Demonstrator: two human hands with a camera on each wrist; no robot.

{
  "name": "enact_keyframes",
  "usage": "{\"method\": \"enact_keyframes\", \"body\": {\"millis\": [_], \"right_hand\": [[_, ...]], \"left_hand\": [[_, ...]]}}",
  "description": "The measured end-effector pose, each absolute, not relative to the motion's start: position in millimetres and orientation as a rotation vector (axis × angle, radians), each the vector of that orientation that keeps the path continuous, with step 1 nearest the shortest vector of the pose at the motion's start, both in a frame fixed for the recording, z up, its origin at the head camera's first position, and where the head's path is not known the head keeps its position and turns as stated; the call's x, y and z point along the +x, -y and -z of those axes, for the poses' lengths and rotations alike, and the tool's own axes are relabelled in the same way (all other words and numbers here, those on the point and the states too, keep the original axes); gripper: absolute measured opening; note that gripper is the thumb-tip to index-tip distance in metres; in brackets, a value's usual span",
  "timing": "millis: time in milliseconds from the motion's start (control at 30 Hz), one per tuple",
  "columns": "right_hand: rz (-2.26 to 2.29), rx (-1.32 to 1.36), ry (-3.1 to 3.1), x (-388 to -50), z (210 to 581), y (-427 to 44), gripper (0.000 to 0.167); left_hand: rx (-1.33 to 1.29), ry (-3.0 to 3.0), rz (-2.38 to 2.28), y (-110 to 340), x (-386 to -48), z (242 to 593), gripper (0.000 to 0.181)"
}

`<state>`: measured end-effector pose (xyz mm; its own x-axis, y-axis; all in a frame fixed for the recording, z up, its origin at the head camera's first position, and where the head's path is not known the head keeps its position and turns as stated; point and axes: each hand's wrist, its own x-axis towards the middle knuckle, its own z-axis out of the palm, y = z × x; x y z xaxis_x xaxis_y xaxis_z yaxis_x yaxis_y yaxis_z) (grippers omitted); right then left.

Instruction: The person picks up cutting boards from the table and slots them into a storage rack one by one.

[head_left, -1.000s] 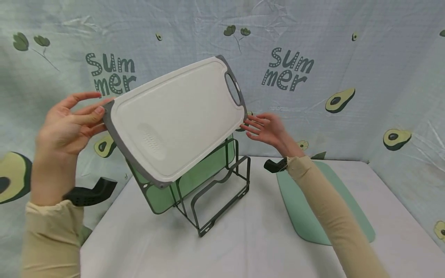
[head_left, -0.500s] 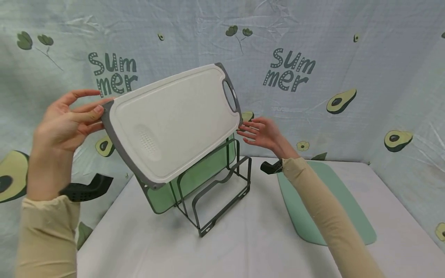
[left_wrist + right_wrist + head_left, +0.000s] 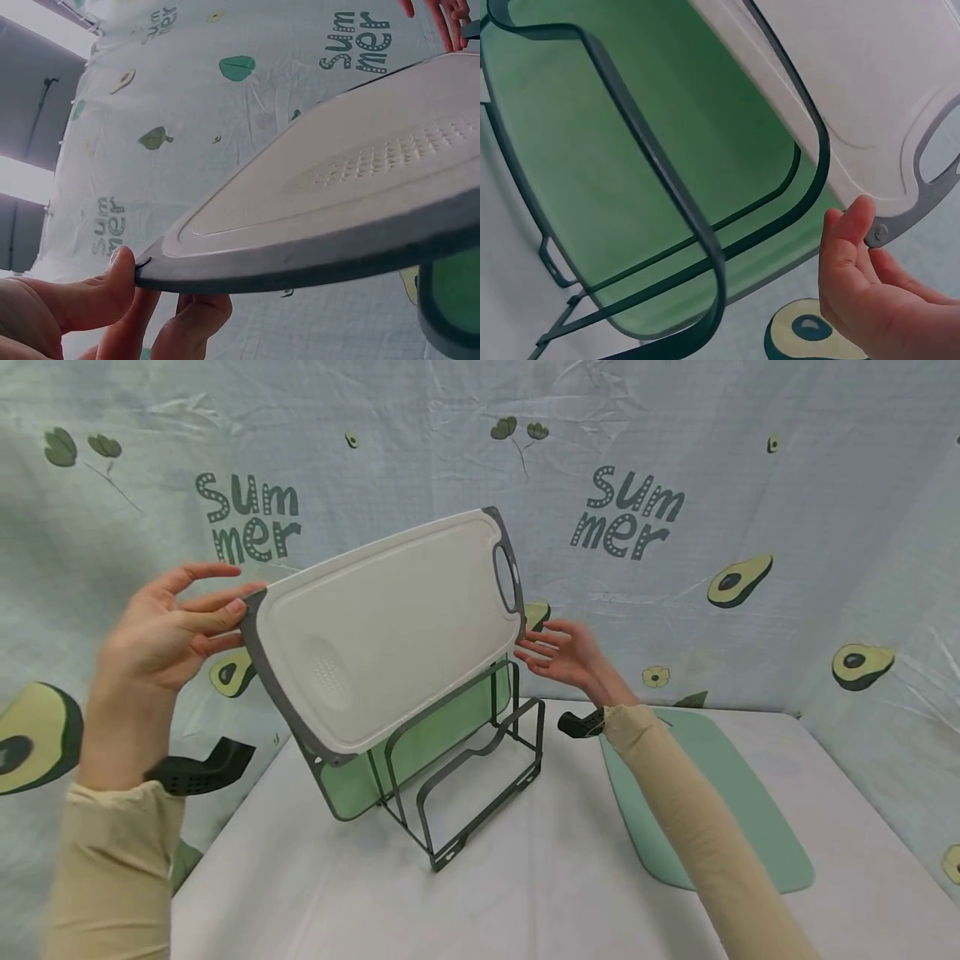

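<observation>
A white cutting board (image 3: 390, 627) with grey ends hangs tilted over a dark wire rack (image 3: 480, 760). In the head view, my left hand (image 3: 165, 631) pinches its left upper corner; the left wrist view shows the thumb (image 3: 116, 281) at that corner. My right hand (image 3: 570, 653) holds the lower right corner by the fingertips (image 3: 861, 214). The right wrist view puts the white board's lower edge behind one wire hoop (image 3: 821, 142), in front of a green board (image 3: 652, 172) standing in the rack.
A light green board (image 3: 720, 793) lies flat on the white table (image 3: 570, 877), partly behind the right sleeve. A cloth (image 3: 450, 435) printed with avocados hangs behind the table. Black wrist mounts (image 3: 202, 768) stick out from both wrists.
The white board has come down toward the rack, its right end dropping most. Both hands keep their hold; the right hand has lowered with it, and the left has lately shifted right.
</observation>
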<state>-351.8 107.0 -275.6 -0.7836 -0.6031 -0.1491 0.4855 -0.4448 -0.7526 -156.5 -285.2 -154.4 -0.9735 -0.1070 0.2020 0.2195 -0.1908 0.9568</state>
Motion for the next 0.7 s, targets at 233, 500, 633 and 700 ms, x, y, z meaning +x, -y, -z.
{"method": "enact_keyframes", "body": {"millis": [233,500,633,700], "right_hand": [[2.278,-0.118,-1.041,-357,290,-108,0.060],[2.256,-0.145,-1.104,-363,301,-118,0.059],[2.211,-0.185,-1.200,-364,306,-120,0.058],[2.186,-0.200,-1.252,-364,309,-120,0.057]], "left_hand": [[-0.099,2.003,2.143,279,-154,164,0.047],[-0.156,2.116,2.066,274,-153,178,0.036],[-0.190,2.060,2.112,270,-151,185,0.035],[-0.203,2.025,2.142,268,-150,188,0.035]]}}
